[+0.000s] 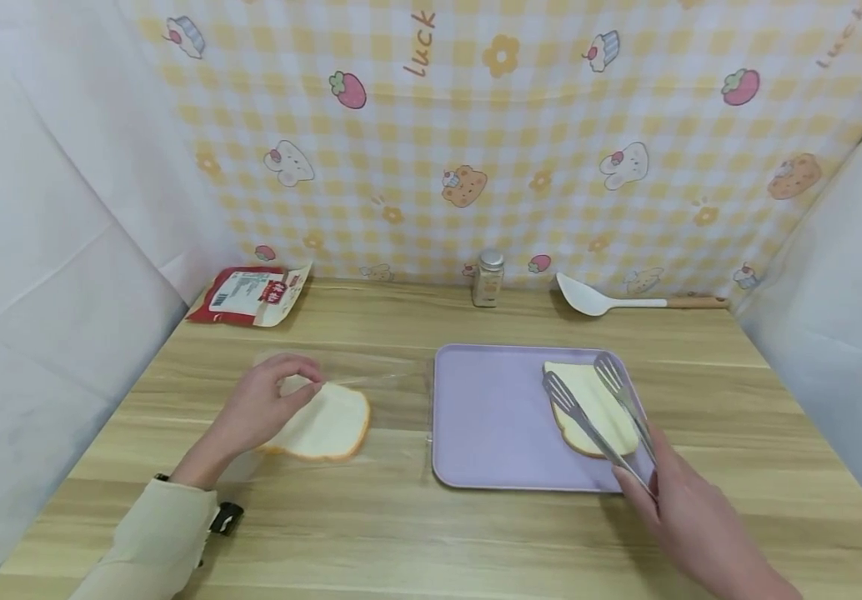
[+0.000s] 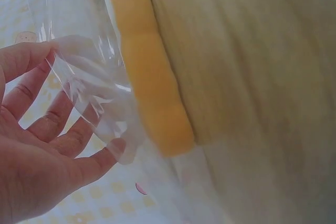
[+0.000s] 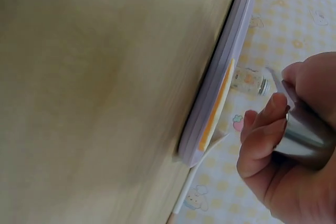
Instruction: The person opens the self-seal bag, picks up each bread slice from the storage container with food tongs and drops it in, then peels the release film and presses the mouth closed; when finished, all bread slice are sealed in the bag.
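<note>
At the left, my left hand [image 1: 262, 414] pinches a clear plastic bag [image 1: 401, 396] between thumb and fingertip. A white bread slice [image 1: 333, 427] with an orange-brown crust lies flat at the bag, partly behind that hand. In the left wrist view the film [image 2: 97, 85] stretches up from the fingers beside the crust [image 2: 149, 77]. My right hand [image 1: 697, 508] grips metal tongs [image 1: 564, 395] with slotted ends. Their two ends stand apart over another bread slice [image 1: 598, 408] on the right side of a light purple tray [image 1: 487, 417]. Whether they touch it, I cannot tell.
At the back left lies a red and cream food packet [image 1: 251, 294]. A small shaker jar [image 1: 488, 279] with a silver lid stands at the back. To its right is a white spoon-like utensil [image 1: 587, 297] with a wooden handle. A checked cloth [image 1: 416, 150] hangs behind the wooden table.
</note>
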Tool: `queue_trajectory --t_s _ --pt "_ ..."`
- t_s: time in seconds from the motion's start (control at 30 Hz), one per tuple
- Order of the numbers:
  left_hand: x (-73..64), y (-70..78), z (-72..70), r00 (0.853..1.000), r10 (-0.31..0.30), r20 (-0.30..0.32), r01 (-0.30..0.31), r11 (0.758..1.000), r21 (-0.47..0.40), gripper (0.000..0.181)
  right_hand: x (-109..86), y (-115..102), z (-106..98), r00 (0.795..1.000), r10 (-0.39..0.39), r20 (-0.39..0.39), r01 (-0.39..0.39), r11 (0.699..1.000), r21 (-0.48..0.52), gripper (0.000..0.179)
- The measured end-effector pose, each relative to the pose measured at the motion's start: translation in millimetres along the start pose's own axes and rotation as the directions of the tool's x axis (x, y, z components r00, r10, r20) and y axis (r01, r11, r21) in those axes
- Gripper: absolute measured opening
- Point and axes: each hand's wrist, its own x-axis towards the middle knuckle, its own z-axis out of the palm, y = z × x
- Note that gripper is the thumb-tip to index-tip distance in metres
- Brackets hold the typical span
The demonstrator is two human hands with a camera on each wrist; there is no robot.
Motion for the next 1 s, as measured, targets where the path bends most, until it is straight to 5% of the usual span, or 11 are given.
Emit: queue_trajectory --t_s 0.37,0.6,1.0 --pt "-3.7 -0.5 -1.2 1.000 -0.007 -0.001 0.007 1.000 -0.008 0.006 -12.8 10.4 4.9 0.983 0.154 0.104 -0.153 0.988 -0.020 0.094" --pt "-3.4 0.6 -2.0 1.000 -0.004 0.005 0.004 1.000 -0.021 0.006 -20.1 9.3 10.1 0.975 0.187 0.122 -0.190 0.982 0.015 0.096" --pt "-1.7 1.9 -0.3 1.000 0.005 0.010 -0.005 1.000 -0.012 0.006 -17.5 3.2 11.7 0.906 0.301 0.298 -0.309 0.951 -0.021 0.116"
